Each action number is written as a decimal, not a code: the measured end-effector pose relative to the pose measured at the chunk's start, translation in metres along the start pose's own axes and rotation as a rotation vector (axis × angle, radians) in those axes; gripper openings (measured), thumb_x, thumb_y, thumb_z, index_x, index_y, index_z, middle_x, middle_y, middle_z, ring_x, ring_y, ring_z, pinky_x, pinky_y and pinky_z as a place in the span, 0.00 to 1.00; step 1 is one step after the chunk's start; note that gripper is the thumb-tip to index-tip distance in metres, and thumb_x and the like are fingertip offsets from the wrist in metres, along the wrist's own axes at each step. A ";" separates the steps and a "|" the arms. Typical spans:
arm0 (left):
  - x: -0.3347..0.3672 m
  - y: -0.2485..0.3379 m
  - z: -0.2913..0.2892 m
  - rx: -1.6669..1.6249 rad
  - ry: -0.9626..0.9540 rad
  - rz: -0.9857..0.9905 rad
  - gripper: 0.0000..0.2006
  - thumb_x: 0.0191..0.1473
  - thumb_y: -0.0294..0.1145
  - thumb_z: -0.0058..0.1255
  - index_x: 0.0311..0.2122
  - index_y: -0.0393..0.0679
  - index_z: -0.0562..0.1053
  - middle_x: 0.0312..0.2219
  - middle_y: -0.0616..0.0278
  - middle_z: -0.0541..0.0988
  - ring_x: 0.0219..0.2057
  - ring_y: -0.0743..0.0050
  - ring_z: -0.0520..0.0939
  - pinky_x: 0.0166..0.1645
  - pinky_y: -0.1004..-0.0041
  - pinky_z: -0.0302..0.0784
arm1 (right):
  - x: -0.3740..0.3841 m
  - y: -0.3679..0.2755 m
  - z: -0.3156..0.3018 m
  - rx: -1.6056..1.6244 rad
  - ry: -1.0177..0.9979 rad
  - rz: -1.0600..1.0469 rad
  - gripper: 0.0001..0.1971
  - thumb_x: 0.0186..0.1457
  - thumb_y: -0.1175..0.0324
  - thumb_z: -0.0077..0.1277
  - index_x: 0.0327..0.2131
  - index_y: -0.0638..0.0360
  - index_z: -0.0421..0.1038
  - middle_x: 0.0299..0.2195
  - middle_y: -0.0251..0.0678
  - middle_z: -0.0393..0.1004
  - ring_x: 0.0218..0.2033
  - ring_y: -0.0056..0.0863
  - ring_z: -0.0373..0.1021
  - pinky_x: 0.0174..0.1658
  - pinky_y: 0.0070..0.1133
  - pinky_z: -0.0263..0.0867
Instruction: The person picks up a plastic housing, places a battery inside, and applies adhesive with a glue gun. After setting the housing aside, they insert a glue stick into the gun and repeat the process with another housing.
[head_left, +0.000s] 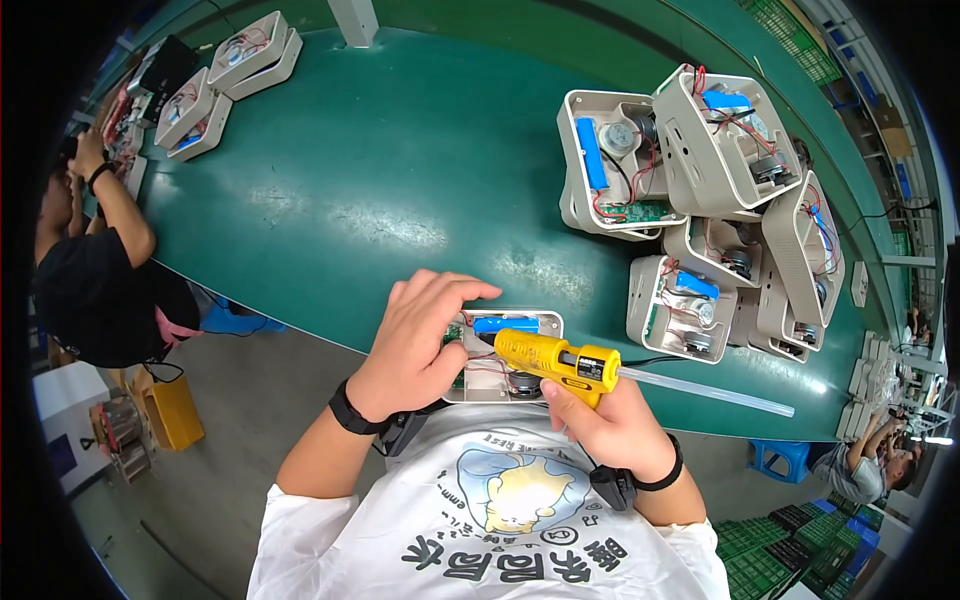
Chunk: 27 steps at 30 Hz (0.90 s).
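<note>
A small cream plastic housing (556,322) lies open side up at the table's near edge, right before me. Inside it are a blue cylindrical battery (510,325), red wires, a bit of green circuit board and a dark round part. My left hand (415,335) covers the housing's left end, index finger stretched above the far rim and thumb over the inside. Wrapped round the handle of a yellow glue gun (540,354) is my right hand (607,422). The gun's dark nozzle points left over the housing, near the battery. A long clear glue stick (705,390) juts from its back.
Several similar housings (715,170) with batteries and speakers are piled at the right. More housings (250,52) sit at the far left. A person (95,240) works at the left edge, another (865,470) at the right. A black cord (650,361) runs behind the gun.
</note>
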<state>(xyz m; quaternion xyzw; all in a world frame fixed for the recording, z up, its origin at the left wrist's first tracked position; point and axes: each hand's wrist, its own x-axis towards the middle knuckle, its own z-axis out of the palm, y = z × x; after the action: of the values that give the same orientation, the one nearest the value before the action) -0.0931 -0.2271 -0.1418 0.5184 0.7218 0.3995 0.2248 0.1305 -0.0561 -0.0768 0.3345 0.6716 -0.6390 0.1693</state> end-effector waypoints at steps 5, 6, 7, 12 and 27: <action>-0.001 -0.003 0.007 0.014 0.079 0.024 0.30 0.44 0.24 0.48 0.57 0.44 0.78 0.52 0.58 0.83 0.53 0.54 0.79 0.58 0.60 0.66 | 0.001 0.011 0.007 -0.129 0.145 -0.332 0.15 0.74 0.63 0.56 0.55 0.65 0.79 0.36 0.47 0.84 0.36 0.49 0.82 0.39 0.36 0.75; -0.002 -0.005 0.008 0.010 0.100 0.033 0.29 0.44 0.24 0.47 0.55 0.43 0.79 0.50 0.58 0.84 0.51 0.53 0.79 0.56 0.60 0.68 | -0.002 0.011 0.005 -0.164 0.148 -0.323 0.15 0.75 0.64 0.56 0.55 0.65 0.79 0.36 0.42 0.84 0.35 0.40 0.81 0.39 0.32 0.75; -0.003 -0.005 0.009 0.007 0.120 0.042 0.27 0.43 0.24 0.47 0.53 0.42 0.80 0.48 0.57 0.84 0.50 0.53 0.79 0.55 0.59 0.69 | -0.006 0.012 0.002 -0.198 0.152 -0.314 0.15 0.75 0.64 0.56 0.55 0.65 0.79 0.36 0.36 0.84 0.35 0.31 0.80 0.39 0.29 0.74; -0.011 -0.012 0.017 -0.036 0.339 0.100 0.21 0.44 0.20 0.46 0.45 0.40 0.82 0.42 0.55 0.85 0.40 0.54 0.82 0.44 0.62 0.76 | 0.008 0.011 0.005 -0.326 0.179 -0.484 0.15 0.75 0.66 0.57 0.56 0.66 0.78 0.41 0.36 0.86 0.40 0.24 0.81 0.40 0.25 0.74; 0.041 -0.098 -0.071 -0.184 0.722 -0.143 0.20 0.60 0.18 0.55 0.58 0.37 0.80 0.38 0.55 0.87 0.24 0.69 0.82 0.33 0.71 0.79 | 0.006 0.102 -0.010 0.563 0.077 -0.477 0.12 0.74 0.66 0.53 0.50 0.65 0.73 0.47 0.62 0.83 0.24 0.30 0.77 0.29 0.26 0.78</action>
<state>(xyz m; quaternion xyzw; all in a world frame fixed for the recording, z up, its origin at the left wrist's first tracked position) -0.2165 -0.2274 -0.1761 0.2702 0.7500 0.6030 0.0288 0.1958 -0.0489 -0.1553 0.2258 0.5347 -0.8070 -0.1086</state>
